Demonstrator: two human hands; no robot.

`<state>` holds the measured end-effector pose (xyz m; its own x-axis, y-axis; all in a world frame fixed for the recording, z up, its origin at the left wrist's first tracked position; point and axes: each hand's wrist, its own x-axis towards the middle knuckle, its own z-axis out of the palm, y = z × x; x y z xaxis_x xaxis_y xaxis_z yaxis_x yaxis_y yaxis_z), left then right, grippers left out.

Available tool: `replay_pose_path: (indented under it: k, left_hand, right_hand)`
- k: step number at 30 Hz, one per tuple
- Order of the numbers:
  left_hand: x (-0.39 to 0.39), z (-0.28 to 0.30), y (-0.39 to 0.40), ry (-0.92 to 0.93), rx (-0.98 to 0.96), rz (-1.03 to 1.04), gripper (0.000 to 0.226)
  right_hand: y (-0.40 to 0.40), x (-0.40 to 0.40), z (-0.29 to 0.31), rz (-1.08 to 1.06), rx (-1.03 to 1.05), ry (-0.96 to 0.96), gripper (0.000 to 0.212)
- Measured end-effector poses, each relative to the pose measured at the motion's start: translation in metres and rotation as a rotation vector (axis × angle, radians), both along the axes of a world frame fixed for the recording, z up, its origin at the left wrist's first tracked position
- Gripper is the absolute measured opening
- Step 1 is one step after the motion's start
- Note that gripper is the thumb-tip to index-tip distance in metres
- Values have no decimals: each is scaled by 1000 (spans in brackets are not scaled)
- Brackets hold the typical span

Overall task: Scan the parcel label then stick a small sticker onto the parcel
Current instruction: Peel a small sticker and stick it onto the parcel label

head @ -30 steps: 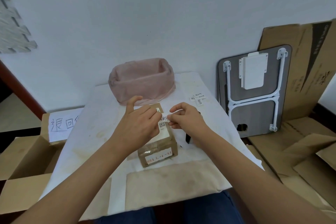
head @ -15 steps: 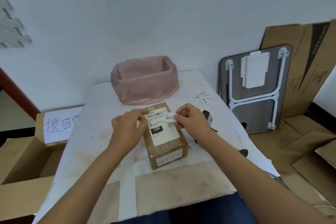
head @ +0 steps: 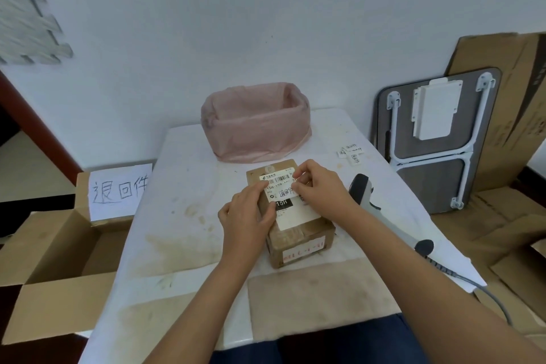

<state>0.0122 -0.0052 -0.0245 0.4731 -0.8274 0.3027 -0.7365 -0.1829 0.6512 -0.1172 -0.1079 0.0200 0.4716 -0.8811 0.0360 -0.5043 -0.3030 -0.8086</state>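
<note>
On parcel (head: 298, 233), "15H" label (head: 291, 207), handwritten sticker (head: 285, 193)

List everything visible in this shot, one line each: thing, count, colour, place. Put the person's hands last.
brown cardboard parcel: one, brown, middle of the table, white shipping label on top.
small white sticker: one, white with dark handwriting, on the parcel's label, under both hands.
white-covered table: one, stained white, centre.
pink bag-lined bin: one, pink, far end of the table.
loose white stickers: a few, white, far right of the table.
handheld barcode scanner: one, black and grey, lying right of the parcel.
open cardboard box: one, brown, left of the table, handwritten paper sign on it.
folded grey table: one, grey with white legs, against the wall, right.
left hand: on the parcel, fingertips pressing the sticker.
right hand: pinching the sticker's right end.
</note>
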Motion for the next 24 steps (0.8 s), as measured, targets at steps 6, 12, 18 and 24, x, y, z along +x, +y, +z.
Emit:
replay_pose_path:
  k: [6, 12, 18, 24]
  left_hand:
    - [-1, -3, 0, 14, -18, 11, 39]
    - [0, -4, 0, 9, -5, 17, 37]
    - [-1, -4, 1, -38, -3, 31, 33]
    - [-2, -3, 2, -67, -19, 27, 29]
  right_hand:
    - [-3, 0, 2, 13, 25, 14, 16]
    - [-5, 2, 2, 21, 29, 39, 17]
    - [-6, 2, 1, 21, 14, 56, 16]
    - [-6, 1, -1, 31, -22, 73, 16]
